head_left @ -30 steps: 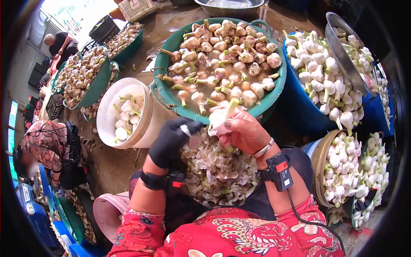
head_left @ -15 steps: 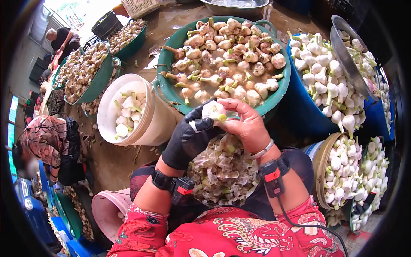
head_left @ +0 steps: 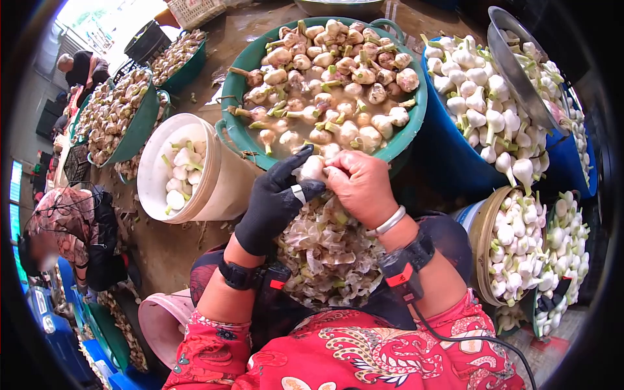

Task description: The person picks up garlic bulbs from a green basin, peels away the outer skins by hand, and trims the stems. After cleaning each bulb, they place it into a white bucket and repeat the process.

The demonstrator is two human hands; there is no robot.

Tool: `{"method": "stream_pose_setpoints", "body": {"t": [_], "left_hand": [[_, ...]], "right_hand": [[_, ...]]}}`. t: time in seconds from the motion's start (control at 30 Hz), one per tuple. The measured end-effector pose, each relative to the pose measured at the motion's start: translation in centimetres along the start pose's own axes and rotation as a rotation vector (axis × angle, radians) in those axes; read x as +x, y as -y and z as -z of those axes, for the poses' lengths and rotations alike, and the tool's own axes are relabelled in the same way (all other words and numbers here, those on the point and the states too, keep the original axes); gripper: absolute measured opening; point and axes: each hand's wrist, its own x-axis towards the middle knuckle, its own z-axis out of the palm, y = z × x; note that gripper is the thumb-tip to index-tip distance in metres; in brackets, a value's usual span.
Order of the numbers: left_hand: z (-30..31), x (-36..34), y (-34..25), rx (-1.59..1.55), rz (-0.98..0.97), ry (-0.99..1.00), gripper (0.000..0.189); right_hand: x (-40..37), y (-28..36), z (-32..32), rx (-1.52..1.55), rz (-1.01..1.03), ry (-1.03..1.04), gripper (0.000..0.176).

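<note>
Evidently, the step in hand is working the papery outer skin off a single garlic bulb (head_left: 312,169). It sits between the two hands, just above the near rim of the green tub (head_left: 420,107) and over a heap of garlic skins (head_left: 331,260). The left hand (head_left: 273,207), in a black glove, grips it from the side, while the bare right hand (head_left: 365,190) pinches at its other side with bent fingers; whether skin is caught between those fingertips is hidden. As I judge it, the next move calls for a firm left hold and a light right pull, turning the bulb so that remaining skin faces the right thumb. Rougher bulbs lie in murky water in the tub; cleaner white ones fill the blue barrel (head_left: 445,153) and lie inside the tilted white bucket (head_left: 227,185).
</note>
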Motion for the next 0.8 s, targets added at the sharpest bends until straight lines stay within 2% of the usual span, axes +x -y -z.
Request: {"method": "stream_pose_setpoints", "body": {"t": [0.03,0.1,0.2,0.27,0.3,0.4,0.43,0.47,0.53,0.57,0.6,0.67,0.7,0.8], "left_hand": [[-0.1,0.0,0.0,-0.001,0.001,0.003,0.056],[-0.4,0.0,-0.1,0.148,-0.04,-0.015,0.056],[-0.5,0.0,0.3,0.028,0.005,-0.003,0.055],[-0.3,0.0,-0.6,-0.096,0.067,0.002,0.054],[-0.2,0.0,-1.0,-0.221,0.13,0.01,0.053],[-0.3,0.0,-1.0,-0.303,0.162,-0.032,0.052],[-0.3,0.1,-1.0,-0.305,0.162,-0.031,0.052],[-0.3,0.2,-1.0,-0.252,0.133,-0.039,0.053],[-0.3,0.2,-0.5,-0.198,0.112,-0.045,0.053],[-0.3,0.3,0.1,-0.048,0.032,-0.06,0.053],[-0.3,0.4,0.6,0.102,-0.049,-0.073,0.053],[0.0,0.7,1.2,0.184,-0.111,-0.071,0.053],[0.1,0.8,1.3,0.27,-0.174,-0.071,0.053],[0.0,0.8,1.3,0.394,-0.219,-0.075,0.053]], "right_hand": [[-0.1,0.0,-0.3,-0.052,0.082,-0.042,0.007],[-0.2,-0.2,-0.6,-0.131,0.065,-0.07,0.004],[-0.2,-1.0,-0.7,-0.192,0.008,-0.103,0.003],[0.0,-1.0,-0.4,0.098,-0.249,-0.025,0.004],[0.1,-0.7,-0.2,0.1,-0.244,-0.023,0.004],[0.5,0.9,0.9,0.705,-0.717,-0.046,0.004],[0.3,-0.5,0.4,0.597,-0.505,-0.031,0.007],[0.3,-0.6,0.3,0.596,-0.505,-0.032,0.007],[-0.2,-0.6,0.0,0.425,-0.338,0.064,0.006],[-0.4,-0.6,-0.3,0.311,-0.289,0.032,0.006],[-0.5,-0.6,-0.5,0.309,-0.291,0.03,0.006],[-0.5,-0.7,-0.6,0.053,-0.189,0.022,0.004],[-0.4,-0.9,-1.0,0.101,-0.166,-0.051,0.006],[-0.4,-0.3,-0.6,0.098,-0.209,-0.049,0.007]]}}
